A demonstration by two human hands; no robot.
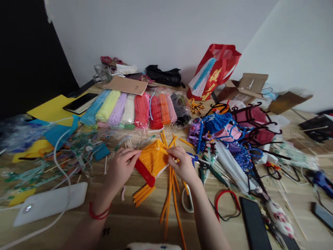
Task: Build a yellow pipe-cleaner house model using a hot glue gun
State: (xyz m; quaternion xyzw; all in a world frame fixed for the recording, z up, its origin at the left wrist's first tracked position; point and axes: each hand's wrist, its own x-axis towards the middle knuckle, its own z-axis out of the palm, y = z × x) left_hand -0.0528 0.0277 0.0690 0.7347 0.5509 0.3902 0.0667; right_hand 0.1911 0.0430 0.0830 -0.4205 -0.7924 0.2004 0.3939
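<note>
An orange pipe-cleaner piece (153,156), folded into a peaked shape with a red band (145,173) along its lower left, is held up between both hands. Thumb and fingers of my left hand (122,164) pinch its left corner. At its right edge, my right hand (181,163) has fingers closed on it; the exact grip is partly hidden. Loose orange pipe cleaners (169,205) spread over the table below it. A short orange bundle (144,195) lies under the red band. Scissors (187,199) with a white handle lie partly behind my right forearm.
Bagged coloured pipe cleaners (127,109) line the back. Finished-looking blue and pink pieces (221,126) pile up at right beside green-handled pliers (217,175). A white power bank (52,205), its cable, and a black phone (255,222) flank my arms. A red bag (215,71) stands behind.
</note>
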